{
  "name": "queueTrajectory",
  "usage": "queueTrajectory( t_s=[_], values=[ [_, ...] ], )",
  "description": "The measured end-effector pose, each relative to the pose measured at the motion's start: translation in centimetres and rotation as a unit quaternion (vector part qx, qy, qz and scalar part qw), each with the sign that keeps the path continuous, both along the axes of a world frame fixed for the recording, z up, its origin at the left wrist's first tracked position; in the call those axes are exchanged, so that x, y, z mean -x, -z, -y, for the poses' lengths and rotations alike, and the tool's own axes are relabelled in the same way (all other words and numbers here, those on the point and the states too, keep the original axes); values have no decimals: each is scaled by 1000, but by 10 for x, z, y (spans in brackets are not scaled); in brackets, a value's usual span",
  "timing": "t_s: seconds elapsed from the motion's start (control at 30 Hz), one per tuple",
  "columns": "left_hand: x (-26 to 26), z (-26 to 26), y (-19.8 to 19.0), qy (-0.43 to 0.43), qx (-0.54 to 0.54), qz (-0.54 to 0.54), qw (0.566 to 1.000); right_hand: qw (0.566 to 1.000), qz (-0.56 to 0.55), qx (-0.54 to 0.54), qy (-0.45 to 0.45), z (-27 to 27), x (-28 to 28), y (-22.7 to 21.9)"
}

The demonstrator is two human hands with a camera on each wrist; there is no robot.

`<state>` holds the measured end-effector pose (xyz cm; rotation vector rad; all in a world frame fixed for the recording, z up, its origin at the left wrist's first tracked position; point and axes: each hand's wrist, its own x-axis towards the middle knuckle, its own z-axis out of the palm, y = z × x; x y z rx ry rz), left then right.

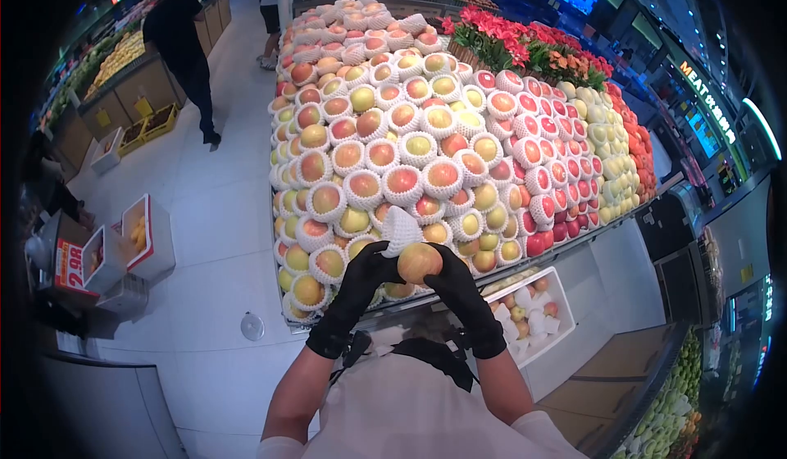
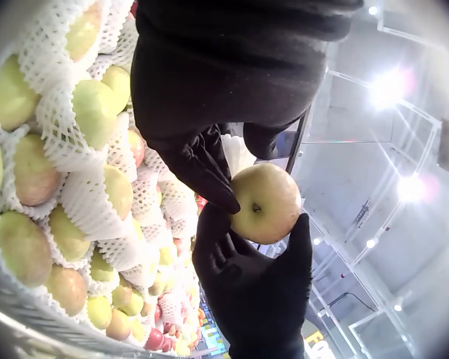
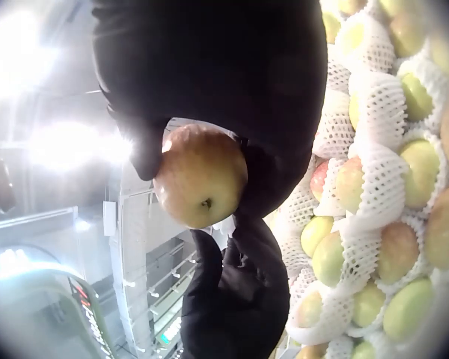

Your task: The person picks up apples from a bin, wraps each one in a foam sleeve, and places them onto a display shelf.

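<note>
Gloved in black, my right hand (image 1: 459, 287) grips a yellow-red apple (image 1: 420, 263) between thumb and fingers. Its stem end shows in both wrist views. Beside it my left hand (image 1: 365, 279), also in a black glove, pinches a white foam net sleeve (image 1: 402, 229). The sleeve stands up just behind the apple and is partly hidden by the left fingers (image 2: 209, 176) in the left wrist view. Both hands are close together over the front edge of a heap of apples (image 1: 402, 180), many of them in white foam nets.
Red flowers (image 1: 533, 45) stand along the back of the display. Below its front right edge is a white crate (image 1: 553, 328) holding apples and foam nets. Open white boxes (image 1: 147, 234) sit on the floor to the left. A person in black (image 1: 176, 41) stands in the left aisle.
</note>
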<state>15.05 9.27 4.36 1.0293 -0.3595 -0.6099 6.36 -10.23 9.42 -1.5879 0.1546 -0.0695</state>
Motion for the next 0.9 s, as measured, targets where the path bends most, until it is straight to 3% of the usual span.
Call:
queueTrajectory(
  t_s=[0.07, 0.13, 0.2, 0.27, 0.4, 0.47, 0.53, 0.57, 0.67, 0.73, 0.9],
  values=[
    [-2, 1, 1, -4, 19, 4, 1000, 986, -25, -162, 14, 4, -1, 13],
    [-2, 0, -3, -14, 14, 7, 1000, 992, -25, -122, 24, 2, 1, 5],
    [-2, -3, -9, -32, -17, 11, 999, 998, -11, 23, 59, 0, 1, -6],
    [-4, -10, -16, -39, -75, 46, 995, 956, 17, 269, 115, 0, 1, -15],
    [-5, -16, -9, -63, -141, 98, 983, 960, 21, 259, 105, 6, 2, -10],
    [-5, -16, -5, -74, -146, 120, 979, 988, -9, 132, 85, 0, 6, -25],
    [-4, -19, -11, -84, -169, 154, 970, 995, -35, 79, 58, -3, 6, -33],
    [-3, -20, -15, -86, -188, 177, 962, 994, -46, 92, 43, 2, 8, -31],
    [-3, -18, -16, -125, -202, 257, 937, 997, 0, -70, 41, 8, 10, -7],
    [-7, -15, -15, -158, -207, 324, 910, 952, 37, -303, 35, 8, 8, -4],
    [-5, -7, -28, -179, -242, 318, 899, 963, 39, -258, 63, 1, 10, -21]
  ],
)
